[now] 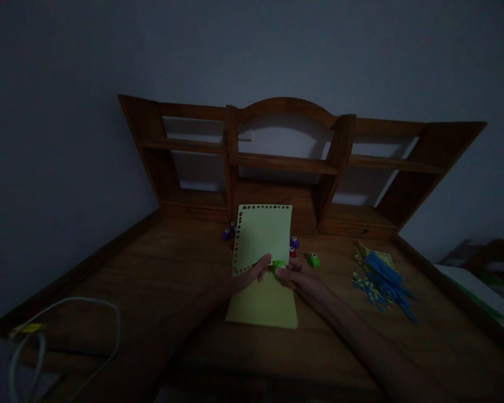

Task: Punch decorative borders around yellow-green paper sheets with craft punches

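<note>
A pale yellow-green sheet of paper [264,232] has small shapes punched along its top, left and part of its lower edge. Below it, a plain part of the same colour [262,308] lies flat; I cannot tell whether it is a second sheet or a fold. My right hand [300,278] grips a green craft hole punch [279,267] at the sheet's lower edge. Closed beside the punch, my left hand [254,273] pinches that edge, thumb on top. Its lower fingers are partly hidden, and the light is dim.
Purple punches [225,235] stand left of the paper; another purple punch [294,243], a red punch [293,253] and a green punch [314,260] stand right. Blue shreds [384,277] and yellow bits lie farther right. A wooden shelf [285,162] backs the desk; a white cable [88,300] loops front left.
</note>
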### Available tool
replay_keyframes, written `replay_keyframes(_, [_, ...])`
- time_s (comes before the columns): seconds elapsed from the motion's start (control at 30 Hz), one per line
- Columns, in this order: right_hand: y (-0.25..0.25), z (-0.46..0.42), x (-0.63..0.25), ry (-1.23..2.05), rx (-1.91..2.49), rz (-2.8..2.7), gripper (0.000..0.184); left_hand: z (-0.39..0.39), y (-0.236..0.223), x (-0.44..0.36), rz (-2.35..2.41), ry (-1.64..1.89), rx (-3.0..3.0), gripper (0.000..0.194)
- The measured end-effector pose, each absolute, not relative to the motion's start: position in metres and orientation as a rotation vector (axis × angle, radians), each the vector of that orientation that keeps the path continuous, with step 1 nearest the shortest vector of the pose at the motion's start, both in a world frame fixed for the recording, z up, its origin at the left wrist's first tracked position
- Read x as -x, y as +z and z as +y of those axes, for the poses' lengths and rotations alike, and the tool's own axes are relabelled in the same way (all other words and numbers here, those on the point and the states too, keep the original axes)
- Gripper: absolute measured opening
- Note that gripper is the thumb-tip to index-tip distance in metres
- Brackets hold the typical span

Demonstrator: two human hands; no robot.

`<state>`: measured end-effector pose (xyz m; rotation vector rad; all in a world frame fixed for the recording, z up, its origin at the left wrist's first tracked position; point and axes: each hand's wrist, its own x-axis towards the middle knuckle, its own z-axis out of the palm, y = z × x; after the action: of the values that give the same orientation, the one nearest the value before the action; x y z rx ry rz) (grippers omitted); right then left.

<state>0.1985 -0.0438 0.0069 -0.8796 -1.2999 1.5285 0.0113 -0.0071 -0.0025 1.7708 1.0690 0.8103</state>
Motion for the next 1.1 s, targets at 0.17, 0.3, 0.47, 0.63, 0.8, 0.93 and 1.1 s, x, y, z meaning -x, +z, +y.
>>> replay_keyframes(0.17, [0.007, -0.047, -0.196, 1.538, 0.914, -1.347, 0.030, -0.006, 0.001, -0.013, 1.106, 0.869, -1.722, 0.059])
replay_keyframes(0.3, [0.008, -0.048, -0.195, 1.546, 0.921, -1.354, 0.032, -0.011, 0.011, -0.013, 1.162, 0.889, -1.731, 0.058])
replay_keyframes(0.47, [0.014, -0.049, -0.195, 1.515, 0.899, -1.327, 0.027, -0.011, 0.010, -0.013, 1.154, 0.876, -1.740, 0.058])
replay_keyframes(0.63, [0.018, -0.050, -0.197, 1.505, 0.938, -1.271, 0.029, -0.012, 0.012, -0.012, 1.207, 0.847, -1.761, 0.059])
replay_keyframes(0.8, [0.012, -0.046, -0.200, 1.500, 0.945, -1.243, 0.032, -0.014, 0.017, -0.014, 1.224, 0.861, -1.787, 0.059])
replay_keyframes(0.93, [0.008, -0.043, -0.202, 1.503, 0.973, -1.175, 0.035, -0.016, 0.021, -0.017, 1.310, 0.840, -1.741, 0.058])
replay_keyframes(1.1, [0.011, -0.042, -0.204, 1.494, 0.977, -1.162, 0.036, -0.018, 0.021, -0.019, 1.306, 0.751, -1.664, 0.055])
